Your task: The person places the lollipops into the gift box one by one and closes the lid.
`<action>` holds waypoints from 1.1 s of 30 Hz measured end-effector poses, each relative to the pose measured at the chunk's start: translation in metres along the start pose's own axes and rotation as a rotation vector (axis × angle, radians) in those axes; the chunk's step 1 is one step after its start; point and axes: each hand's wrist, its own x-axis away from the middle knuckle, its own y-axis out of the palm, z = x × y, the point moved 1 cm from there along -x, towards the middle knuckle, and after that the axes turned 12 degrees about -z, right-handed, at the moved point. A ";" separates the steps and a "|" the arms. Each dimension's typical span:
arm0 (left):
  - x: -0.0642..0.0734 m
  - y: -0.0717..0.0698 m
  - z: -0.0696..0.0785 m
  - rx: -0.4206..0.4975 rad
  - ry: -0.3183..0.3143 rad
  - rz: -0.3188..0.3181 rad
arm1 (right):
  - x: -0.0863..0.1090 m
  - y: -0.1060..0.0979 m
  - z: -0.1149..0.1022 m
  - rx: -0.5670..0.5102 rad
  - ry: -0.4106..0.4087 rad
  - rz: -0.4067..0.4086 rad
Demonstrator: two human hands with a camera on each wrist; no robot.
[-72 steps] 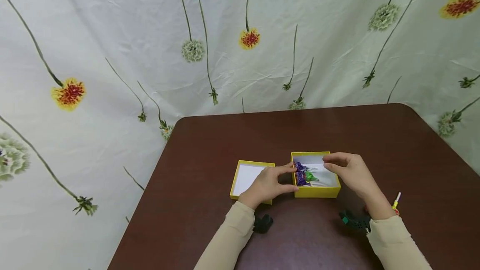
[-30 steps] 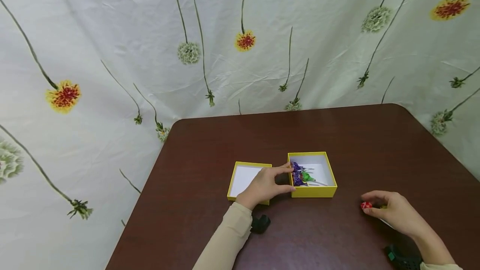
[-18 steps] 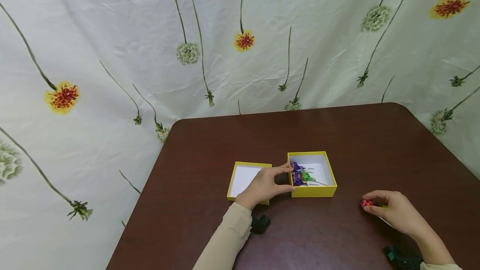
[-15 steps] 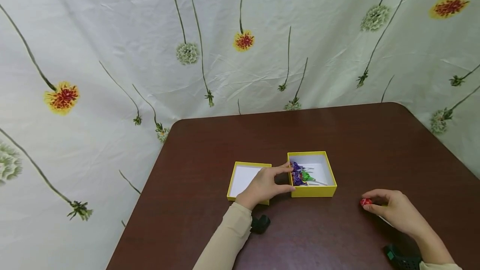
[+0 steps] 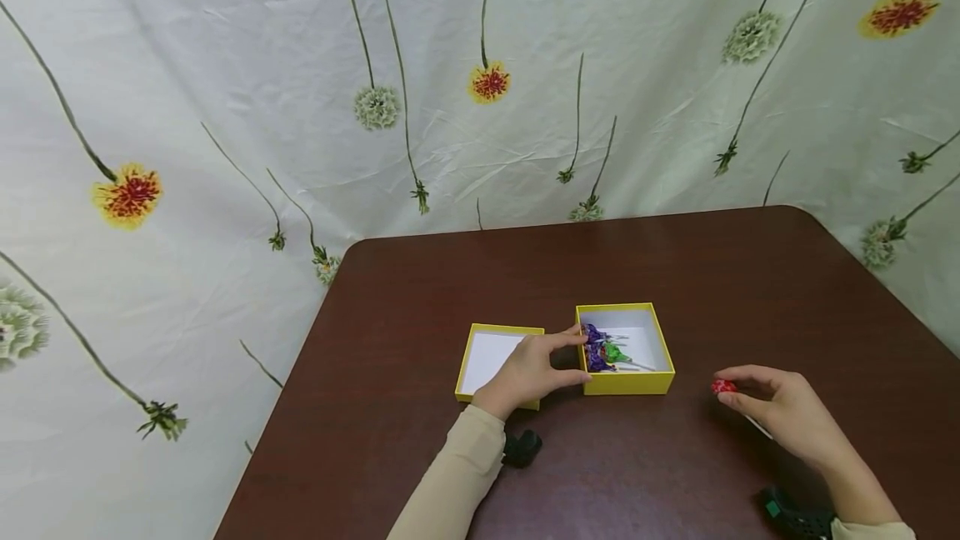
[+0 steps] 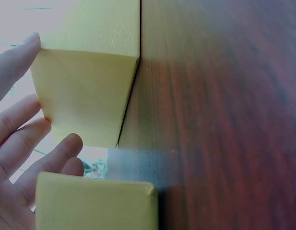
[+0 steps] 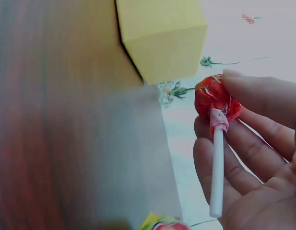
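My right hand [image 5: 795, 415] pinches a red-wrapped lollipop [image 7: 212, 96] by its head, between thumb and fingers. Its white stick [image 7: 217, 172] points back toward the palm. To the left, the fingertips of my left hand [image 5: 525, 369] touch the left side of an uncovered yellow box [image 5: 630, 385]; the thumb is at its near corner. Inside the box, purple-wrapped lollipops [image 5: 596, 357] and a green one [image 5: 615, 353] lie along the left wall, sticks pointing right. The yellow box lid [image 5: 487, 357], white inside up, lies under and behind the left hand, partly hidden.
Another yellow-and-red lollipop wrapper [image 7: 162, 223] shows at the bottom edge of the right wrist view. Everything rests on a dark brown table [image 5: 480, 273]. A flower-printed white cloth [image 5: 300, 65] hangs behind it. Black wrist cameras [image 5: 521, 448] sit under both wrists.
From the box's right side, my right hand has moved right and toward me and picked up the red lollipop. Lately it has shifted slightly back leftward with it. The left hand stays at the box.
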 end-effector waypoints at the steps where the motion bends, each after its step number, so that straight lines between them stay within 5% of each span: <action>1: 0.000 0.000 0.000 -0.003 0.002 0.001 | -0.001 0.000 -0.001 -0.009 0.002 0.000; 33: 0.000 0.001 -0.002 0.009 0.008 0.000 | -0.041 0.005 -0.052 -0.094 -0.044 -0.043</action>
